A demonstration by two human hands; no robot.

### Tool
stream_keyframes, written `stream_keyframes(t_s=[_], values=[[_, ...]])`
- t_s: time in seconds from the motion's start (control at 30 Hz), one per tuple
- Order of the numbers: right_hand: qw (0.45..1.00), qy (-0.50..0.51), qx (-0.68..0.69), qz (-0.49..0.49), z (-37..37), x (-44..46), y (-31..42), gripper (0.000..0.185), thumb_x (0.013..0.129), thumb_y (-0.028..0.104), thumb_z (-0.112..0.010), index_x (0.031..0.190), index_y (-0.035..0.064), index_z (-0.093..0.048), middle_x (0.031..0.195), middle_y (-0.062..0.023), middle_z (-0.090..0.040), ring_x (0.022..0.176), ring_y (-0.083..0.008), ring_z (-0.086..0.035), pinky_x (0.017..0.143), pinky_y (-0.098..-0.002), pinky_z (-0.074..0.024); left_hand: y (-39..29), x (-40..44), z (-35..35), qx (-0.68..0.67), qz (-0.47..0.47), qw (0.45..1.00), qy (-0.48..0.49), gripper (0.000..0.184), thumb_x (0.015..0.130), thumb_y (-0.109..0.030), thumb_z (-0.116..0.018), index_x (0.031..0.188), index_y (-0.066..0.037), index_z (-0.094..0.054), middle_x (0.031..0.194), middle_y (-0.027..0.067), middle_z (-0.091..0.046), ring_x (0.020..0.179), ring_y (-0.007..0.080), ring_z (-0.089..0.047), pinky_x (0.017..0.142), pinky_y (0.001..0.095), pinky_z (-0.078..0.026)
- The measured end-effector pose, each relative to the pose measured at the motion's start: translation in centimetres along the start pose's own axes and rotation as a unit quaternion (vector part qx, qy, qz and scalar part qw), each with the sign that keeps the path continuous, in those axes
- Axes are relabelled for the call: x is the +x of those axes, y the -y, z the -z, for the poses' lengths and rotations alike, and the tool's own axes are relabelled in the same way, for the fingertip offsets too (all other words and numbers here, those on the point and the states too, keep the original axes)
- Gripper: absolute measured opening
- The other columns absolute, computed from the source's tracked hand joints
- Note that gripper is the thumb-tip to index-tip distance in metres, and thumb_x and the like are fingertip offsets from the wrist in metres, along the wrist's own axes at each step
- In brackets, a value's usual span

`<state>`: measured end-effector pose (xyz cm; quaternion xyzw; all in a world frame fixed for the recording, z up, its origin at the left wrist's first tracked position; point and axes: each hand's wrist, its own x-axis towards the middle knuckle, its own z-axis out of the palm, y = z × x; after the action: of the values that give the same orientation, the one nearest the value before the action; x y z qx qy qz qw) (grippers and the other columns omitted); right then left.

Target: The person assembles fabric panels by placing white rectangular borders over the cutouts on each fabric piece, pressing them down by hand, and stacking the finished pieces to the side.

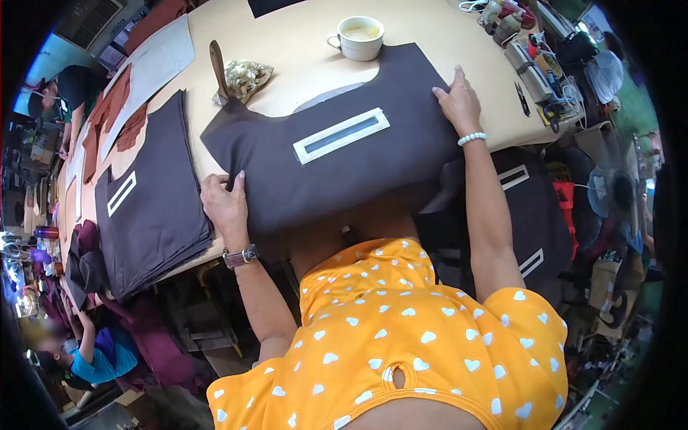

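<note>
A dark fabric panel (337,183) lies across the table edge in front of me. Its middle bears a white rectangular frame (341,136) around a narrow bluish-grey strip. My left hand (225,204), a watch at its wrist, pinches the panel's left edge between thumb and fingers. At the upper right edge, my right hand (460,106) rests on the cloth with thumb and forefinger spread apart; a pale bead bracelet circles that wrist. The panel's near edge hangs toward my body. Left of it lies a stack of similar dark panels (154,208), the top one with a white frame.
A white cup (360,39) with pale contents stands beyond the panel. Near it are a brown handle (217,66) and a crumpled clear bag (247,79). Tools crowd the table's right side, with a black pen-like item (522,99). A person in blue (107,358) is at lower left.
</note>
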<state>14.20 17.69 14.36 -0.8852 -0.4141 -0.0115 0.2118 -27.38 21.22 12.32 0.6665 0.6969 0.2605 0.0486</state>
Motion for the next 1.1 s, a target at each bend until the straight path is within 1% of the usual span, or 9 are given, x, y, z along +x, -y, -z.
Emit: stream_keyframes(t_s=[0.13, 0.23, 0.5, 0.63, 0.7, 0.83, 0.9, 0.97, 1.1], values=[[0.998, -0.009, 0.064, 0.023, -1.5, 1.8, 1.0, 0.056, 0.079, 0.02, -0.061, 0.129, 0.0054, -0.04, 0.1, -0.0232, -0.062, 0.094, -0.0404, -0.06, 0.083, -0.0456, -0.047, -0.7, 1.2, 0.9, -0.116, 0.029, 0.993, 0.006, 0.035, 0.075, -0.027, -0.071, 0.092, 0.002, -0.061, 0.1, 0.0222, -0.059, 0.093, 0.0408, -0.055, 0.084, 0.0427, -0.042], [0.986, -0.077, 0.141, 0.053, -1.0, 1.3, 1.5, 0.056, 0.079, 0.016, -0.061, 0.129, 0.0051, -0.041, 0.089, -0.0217, -0.062, 0.084, -0.0358, -0.061, 0.078, -0.042, -0.0475, 0.1, 2.2, 2.5, -0.291, 0.006, 0.956, 0.03, 0.041, 0.079, -0.009, -0.065, 0.115, 0.006, -0.05, 0.113, 0.0212, -0.057, 0.103, 0.0283, -0.056, 0.088, 0.0361, -0.041], [0.943, -0.181, 0.276, 0.048, 4.8, -5.4, -6.9, 0.057, 0.079, 0.007, -0.061, 0.133, 0.0043, -0.04, 0.07, -0.0153, -0.055, 0.065, -0.017, -0.054, 0.068, -0.0289, -0.0449, -7.4, -2.2, 10.2, -0.353, -0.161, 0.921, 0.026, 0.072, 0.078, 0.0, -0.053, 0.143, -0.004, -0.021, 0.149, 0.0133, -0.021, 0.137, 0.0214, -0.016, 0.111, 0.0329, -0.01], [0.949, -0.111, 0.286, -0.074, 8.3, -12.7, -19.4, 0.063, 0.077, 0.005, -0.061, 0.136, 0.0105, -0.039, 0.103, -0.0227, -0.063, 0.093, -0.0277, -0.062, 0.082, -0.0315, -0.046, -7.4, -3.5, 4.9, -0.407, -0.168, 0.806, 0.395, 0.058, 0.078, 0.002, -0.048, 0.135, -0.001, -0.039, 0.14, 0.0117, -0.039, 0.129, 0.0196, -0.035, 0.108, 0.0308, -0.022], [0.955, -0.081, 0.261, -0.119, 10.6, -18.0, -26.4, 0.061, 0.079, -0.002, -0.058, 0.136, 0.0075, -0.038, 0.116, -0.0173, -0.058, 0.1, -0.0196, -0.059, 0.085, -0.0284, -0.045, -13.0, -7.3, 3.4, -0.36, -0.243, 0.758, 0.486, 0.052, 0.078, 0.002, -0.046, 0.13, 0.001, -0.046, 0.132, 0.0103, -0.048, 0.122, 0.0193, -0.044, 0.104, 0.0295, -0.029], [0.956, -0.063, 0.105, -0.265, 17.2, -29.8, -37.8, 0.057, 0.074, 0.001, -0.061, 0.13, 0.0103, -0.048, 0.11, -0.022, -0.06, 0.096, -0.0265, -0.062, 0.081, -0.0313, -0.046, -18.6, -16.2, -1.6, -0.359, -0.351, 0.636, 0.586, 0.048, 0.078, -0.003, -0.053, 0.126, -0.006, -0.051, 0.102, 0.0197, -0.062, 0.089, 0.0242, -0.062, 0.08, 0.0289, -0.046], [0.945, -0.024, -0.005, -0.325, 21.7, -34.1, -42.0, 0.053, 0.075, 0.0, -0.06, 0.126, 0.0084, -0.051, 0.113, -0.0213, -0.059, 0.099, -0.0302, -0.061, 0.083, -0.0333, -0.0464, -20.3, -20.6, -3.2, -0.329, -0.354, 0.597, 0.64, 0.044, 0.082, 0.003, -0.051, 0.125, -0.001, -0.05, 0.12, 0.0155, -0.057, 0.112, 0.0188, -0.054, 0.094, 0.0275, -0.04], [0.937, -0.064, -0.073, -0.335, 24.8, -36.9, -46.0, 0.05, 0.076, 0.0, -0.058, 0.126, 0.0071, -0.051, 0.114, -0.0209, -0.059, 0.102, -0.0321, -0.059, 0.085, -0.0372, -0.0464, -21.6, -24.1, -4.6, -0.383, -0.38, 0.549, 0.638, 0.04, 0.085, 0.004, -0.051, 0.124, -0.003, -0.052, 0.108, 0.019, -0.062, 0.097, 0.0182, -0.061, 0.083, 0.0266, -0.045], [0.909, -0.105, -0.183, -0.361, 25.9, -35.0, -49.8, 0.05, 0.079, 0.004, -0.056, 0.128, 0.01, -0.048, 0.109, -0.0212, -0.06, 0.1, -0.0331, -0.059, 0.086, -0.0411, -0.0458, -23.5, -27.3, -5.3, -0.376, -0.441, 0.552, 0.6, 0.05, 0.082, 0.007, -0.051, 0.13, -0.007, -0.046, 0.075, 0.0196, -0.053, 0.065, 0.0295, -0.052, 0.066, 0.0339, -0.044]])
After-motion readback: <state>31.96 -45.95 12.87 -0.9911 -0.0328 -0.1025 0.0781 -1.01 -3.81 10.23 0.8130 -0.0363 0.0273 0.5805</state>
